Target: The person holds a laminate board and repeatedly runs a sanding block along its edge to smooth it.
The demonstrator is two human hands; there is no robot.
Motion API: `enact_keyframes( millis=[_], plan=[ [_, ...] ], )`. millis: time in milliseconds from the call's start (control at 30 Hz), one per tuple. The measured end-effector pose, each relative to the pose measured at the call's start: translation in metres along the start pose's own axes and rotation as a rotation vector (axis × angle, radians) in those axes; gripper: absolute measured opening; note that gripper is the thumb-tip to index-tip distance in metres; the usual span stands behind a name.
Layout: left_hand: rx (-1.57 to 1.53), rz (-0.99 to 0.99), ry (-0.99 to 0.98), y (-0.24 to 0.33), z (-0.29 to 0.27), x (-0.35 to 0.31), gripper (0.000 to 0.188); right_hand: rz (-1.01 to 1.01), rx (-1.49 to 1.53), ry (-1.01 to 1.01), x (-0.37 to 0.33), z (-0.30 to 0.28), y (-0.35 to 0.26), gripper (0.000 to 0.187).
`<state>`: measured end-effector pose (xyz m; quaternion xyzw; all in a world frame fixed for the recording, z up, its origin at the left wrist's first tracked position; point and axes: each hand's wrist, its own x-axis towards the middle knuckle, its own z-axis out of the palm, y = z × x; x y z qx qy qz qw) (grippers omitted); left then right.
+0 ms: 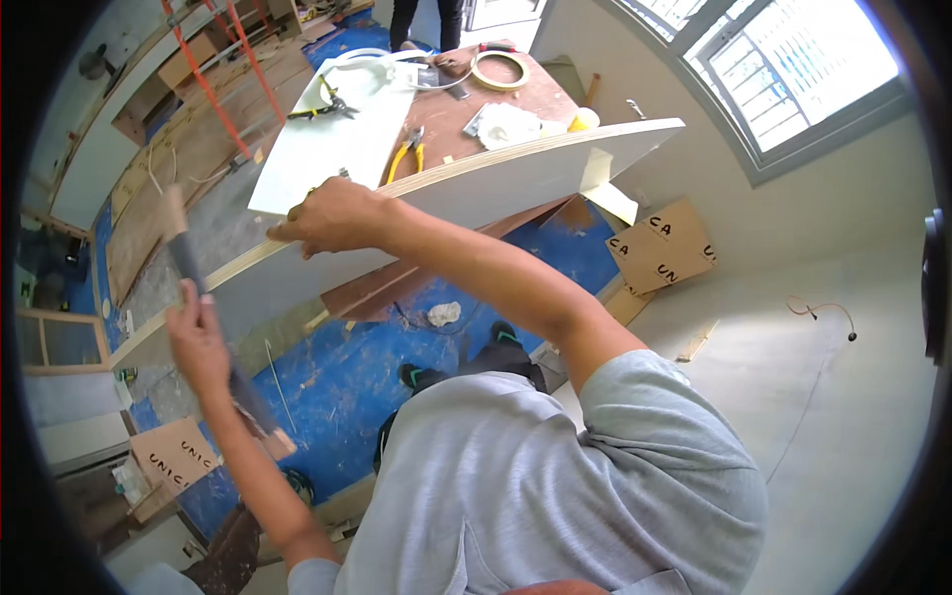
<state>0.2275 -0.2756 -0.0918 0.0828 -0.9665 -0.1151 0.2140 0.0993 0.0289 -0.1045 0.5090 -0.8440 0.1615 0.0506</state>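
Note:
In my left hand (pixel 198 342) is a long wooden strip with a dark, sandpaper-like wrap (pixel 184 256). Its bare wood ends show, and it slants beside the left part of a large board, slightly blurred. The board (pixel 446 213) stands on edge across in front of me, its pale face toward me and its layered plywood edge upward. My right hand (pixel 337 216) grips that top edge, with the fingers bent over it; some fingertips are hidden. Just beyond the right hand are a white panel (pixel 307 154) and yellow-handled pliers (pixel 407 154).
Beyond the board, a brown worktop (pixel 451 119) carries a tape roll (pixel 500 71) and black-yellow cutters (pixel 325 103). An orange ladder (pixel 223 79) stands far left. Blue sheeting (pixel 347 372) covers the floor by my feet. Cardboard (pixel 662 246) leans at the right wall. Another person's legs (pixel 426 20) show at the back.

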Motion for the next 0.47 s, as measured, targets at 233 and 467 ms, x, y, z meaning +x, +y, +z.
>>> enact_keyframes(
  millis=[233, 467],
  plan=[
    [-0.119, 0.033, 0.004, 0.031, 0.018, -0.018, 0.041, 0.145, -0.294, 0.332, -0.129, -0.048, 0.034, 0.067],
    [0.064, 0.115, 0.035, 0.091, 0.04, -0.033, 0.041, 0.858, -0.267, 0.1, -0.365, -0.121, 0.143, 0.094]
  ],
)
